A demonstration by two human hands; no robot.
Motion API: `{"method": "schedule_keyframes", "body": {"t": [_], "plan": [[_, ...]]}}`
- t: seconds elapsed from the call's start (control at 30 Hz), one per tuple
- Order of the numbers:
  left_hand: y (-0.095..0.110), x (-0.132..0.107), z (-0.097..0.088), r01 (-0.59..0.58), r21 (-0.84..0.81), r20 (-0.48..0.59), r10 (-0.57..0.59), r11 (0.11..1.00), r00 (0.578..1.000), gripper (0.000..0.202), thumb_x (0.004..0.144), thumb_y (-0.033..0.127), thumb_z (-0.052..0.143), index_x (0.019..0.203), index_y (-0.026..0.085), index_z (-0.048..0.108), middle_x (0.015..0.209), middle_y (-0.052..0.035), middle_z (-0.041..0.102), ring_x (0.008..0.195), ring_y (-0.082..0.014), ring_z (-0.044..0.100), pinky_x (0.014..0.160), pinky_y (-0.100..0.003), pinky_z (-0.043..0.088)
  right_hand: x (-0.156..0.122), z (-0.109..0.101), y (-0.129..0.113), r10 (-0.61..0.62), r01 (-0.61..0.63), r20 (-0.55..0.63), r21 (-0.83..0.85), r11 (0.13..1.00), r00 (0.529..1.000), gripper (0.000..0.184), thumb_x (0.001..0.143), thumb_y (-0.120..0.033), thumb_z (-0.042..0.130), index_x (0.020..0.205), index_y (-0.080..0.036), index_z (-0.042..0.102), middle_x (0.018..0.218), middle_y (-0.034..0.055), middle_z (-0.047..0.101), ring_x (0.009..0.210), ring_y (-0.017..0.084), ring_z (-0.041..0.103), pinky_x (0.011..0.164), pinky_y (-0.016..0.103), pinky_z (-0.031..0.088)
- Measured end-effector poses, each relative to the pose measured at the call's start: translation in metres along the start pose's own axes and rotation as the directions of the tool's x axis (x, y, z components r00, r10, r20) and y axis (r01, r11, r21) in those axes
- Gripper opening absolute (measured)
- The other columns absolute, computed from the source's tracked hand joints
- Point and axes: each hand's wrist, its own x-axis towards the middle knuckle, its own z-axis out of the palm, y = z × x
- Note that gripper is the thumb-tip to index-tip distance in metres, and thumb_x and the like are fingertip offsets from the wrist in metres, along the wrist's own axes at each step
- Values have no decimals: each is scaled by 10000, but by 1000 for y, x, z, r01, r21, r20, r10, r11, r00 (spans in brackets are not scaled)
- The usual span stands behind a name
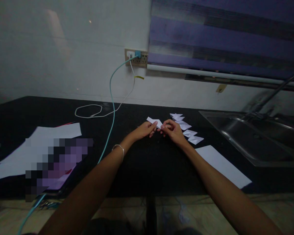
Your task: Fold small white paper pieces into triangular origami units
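Observation:
Both my hands meet over the black counter (142, 169) around a small folded strip of white paper (155, 122). My left hand (145, 129), with a thin bangle on its wrist, pinches the strip's left part. My right hand (172, 129) has its fingers curled on the strip's right end. Just right of my hands lie several small folded white paper pieces (186, 128) in a loose row on the counter.
A white sheet (221, 165) lies near the front edge on the right, and a steel sink (250, 137) with a tap beyond it. Loose sheets (51, 135) lie at the left. A teal cable (111, 107) and a white cable (88, 111) run from the wall socket (136, 58).

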Motion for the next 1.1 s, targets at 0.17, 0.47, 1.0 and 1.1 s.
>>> {"method": "schedule_keyframes", "body": {"t": [0.17,0.47,1.0,1.1], "plan": [[3,-4,0,-34,46,-19,34,998,999,548,937,569,324,641,151,520,489,22,471,432,-79,420,479,-221,335,-1,2,1,2,-3,23,37,999,1000,315,780,-411,690,917,-233,470,664,-16,664,577,148,615,503,241,463],[-6,-3,-1,-19,112,-137,35,994,990,527,908,557,412,664,121,581,477,18,481,391,-71,409,398,-198,250,-3,7,-3,48,-54,73,91,994,996,364,760,-395,718,925,-235,436,701,-12,685,637,149,637,570,251,485],[-1,-4,2,-70,50,-3,70,996,998,677,914,652,237,547,150,501,425,28,430,369,-63,368,432,-204,302,-1,6,-5,171,-210,234,154,966,957,520,707,-340,782,1128,-187,518,760,32,738,639,138,668,625,248,508],[-1,-4,2,-53,65,-50,57,996,997,684,917,659,185,498,171,416,413,32,407,358,-59,359,431,-207,303,-1,5,-6,183,-222,279,116,968,943,440,720,-341,774,1067,-164,567,786,52,744,651,135,674,651,249,514]]}}
